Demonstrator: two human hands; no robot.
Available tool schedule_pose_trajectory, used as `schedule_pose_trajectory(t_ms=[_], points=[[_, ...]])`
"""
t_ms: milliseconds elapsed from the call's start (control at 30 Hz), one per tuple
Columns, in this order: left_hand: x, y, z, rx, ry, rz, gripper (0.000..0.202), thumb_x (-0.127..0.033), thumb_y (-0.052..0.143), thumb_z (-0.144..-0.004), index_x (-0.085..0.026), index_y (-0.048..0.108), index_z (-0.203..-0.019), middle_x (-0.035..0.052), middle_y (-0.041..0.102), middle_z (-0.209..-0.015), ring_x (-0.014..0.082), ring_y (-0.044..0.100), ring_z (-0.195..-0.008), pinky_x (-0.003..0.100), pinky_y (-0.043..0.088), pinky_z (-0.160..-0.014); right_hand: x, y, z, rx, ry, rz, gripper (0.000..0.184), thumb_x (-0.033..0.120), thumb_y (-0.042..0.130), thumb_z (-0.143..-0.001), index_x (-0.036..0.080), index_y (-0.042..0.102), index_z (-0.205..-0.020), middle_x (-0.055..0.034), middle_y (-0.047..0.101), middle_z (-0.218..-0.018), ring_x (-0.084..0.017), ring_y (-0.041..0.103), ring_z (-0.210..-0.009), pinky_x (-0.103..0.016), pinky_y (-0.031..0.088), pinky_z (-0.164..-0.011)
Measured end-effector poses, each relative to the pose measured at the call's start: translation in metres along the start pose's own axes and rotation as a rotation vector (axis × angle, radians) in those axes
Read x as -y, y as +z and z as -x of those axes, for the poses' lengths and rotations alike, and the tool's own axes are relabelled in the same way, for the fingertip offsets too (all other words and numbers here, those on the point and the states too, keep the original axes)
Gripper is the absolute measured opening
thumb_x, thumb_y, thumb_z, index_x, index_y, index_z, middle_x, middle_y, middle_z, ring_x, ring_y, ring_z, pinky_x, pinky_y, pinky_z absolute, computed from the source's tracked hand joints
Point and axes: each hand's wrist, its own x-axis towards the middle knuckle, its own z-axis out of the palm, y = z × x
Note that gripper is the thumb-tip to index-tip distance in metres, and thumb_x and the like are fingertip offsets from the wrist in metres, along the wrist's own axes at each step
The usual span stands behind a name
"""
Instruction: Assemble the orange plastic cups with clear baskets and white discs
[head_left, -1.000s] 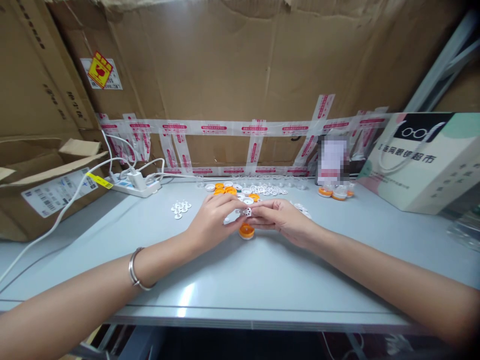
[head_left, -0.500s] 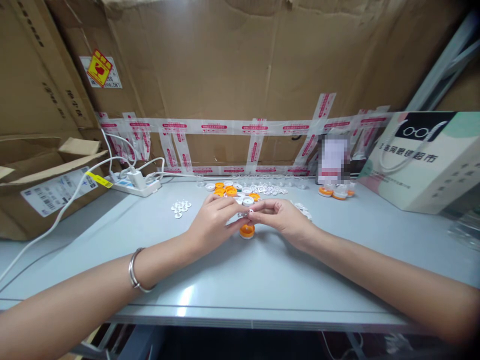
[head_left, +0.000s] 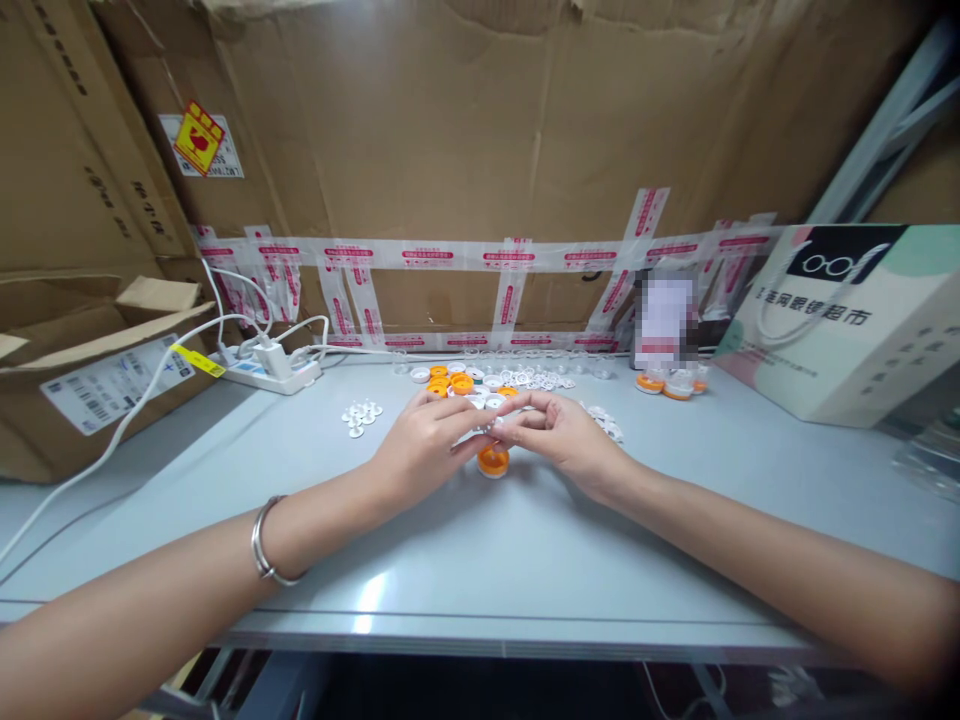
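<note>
Pinched one small white part (head_left: 491, 427) between fingertips of left hand (head_left: 424, 440) and right hand (head_left: 559, 435), both closed on it, just above table (head_left: 480, 560). Had one orange cap (head_left: 493, 461) sitting on table right under the fingers. Behind: caps pile (head_left: 459, 381), orange and white, too many to count. Left of it: studs cluster (head_left: 361, 411), white, count unclear. One bracelet (head_left: 262, 545) on left wrist.

The white paper carrier bag (head_left: 847, 330) bears a spectacles logo on black and grey characters ending 眼镜超市. Left of it, the red print on the clear tape strips (head_left: 457, 255) is illegible.
</note>
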Motion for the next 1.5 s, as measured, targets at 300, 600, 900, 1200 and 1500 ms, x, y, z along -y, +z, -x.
schedule_pose_trajectory(t_ms=[300,600,900,1200,1500], points=[[0.005,-0.002,-0.002,0.004,-0.170,0.161,0.013,-0.016,0.058,-0.078,-0.017,0.060,-0.091,0.0029,0.067,-0.088,0.0133,0.061,-0.079,0.028,0.047,-0.073,0.018,-0.102,-0.021,-0.243,-0.113,0.378,0.037,0.045,0.069,-0.066,0.017,0.061,-0.090,-0.0055,0.070,-0.084,-0.017,0.064,-0.081,-0.032,0.047,-0.081],[0.009,-0.003,-0.001,0.030,-0.204,0.187,0.015,-0.014,0.056,-0.078,-0.017,0.060,-0.092,0.0039,0.065,-0.087,0.0135,0.059,-0.079,0.029,0.048,-0.074,-0.010,-0.130,-0.033,-0.068,0.161,0.973,0.030,0.045,0.064,-0.065,0.018,0.067,-0.079,-0.0026,0.069,-0.077,-0.017,0.060,-0.073,-0.024,0.041,-0.060],[0.009,-0.003,-0.001,0.024,-0.207,0.203,0.016,-0.015,0.055,-0.079,-0.016,0.060,-0.093,0.0048,0.065,-0.088,0.0139,0.059,-0.080,0.030,0.048,-0.075,-0.013,-0.127,-0.037,-0.186,0.092,0.844,0.019,0.035,0.069,-0.060,0.018,0.063,-0.066,-0.0028,0.067,-0.069,-0.017,0.060,-0.067,-0.026,0.043,-0.060],[0.009,-0.004,-0.001,0.027,-0.208,0.220,0.015,-0.015,0.055,-0.079,-0.016,0.060,-0.093,0.0056,0.065,-0.088,0.0140,0.059,-0.079,0.030,0.049,-0.073,-0.002,-0.110,-0.028,-0.133,0.145,0.572,0.021,0.031,0.072,-0.059,0.019,0.060,-0.071,-0.0017,0.067,-0.060,-0.017,0.064,-0.058,-0.026,0.046,-0.054],[0.010,-0.002,0.000,0.017,-0.195,0.244,0.016,-0.016,0.055,-0.080,-0.015,0.059,-0.096,0.0044,0.064,-0.086,0.0128,0.059,-0.078,0.028,0.048,-0.073,0.011,-0.107,-0.023,-0.193,0.055,0.930,0.016,0.034,0.068,-0.062,0.020,0.070,-0.066,-0.0019,0.069,-0.069,-0.019,0.061,-0.070,-0.027,0.043,-0.059]])
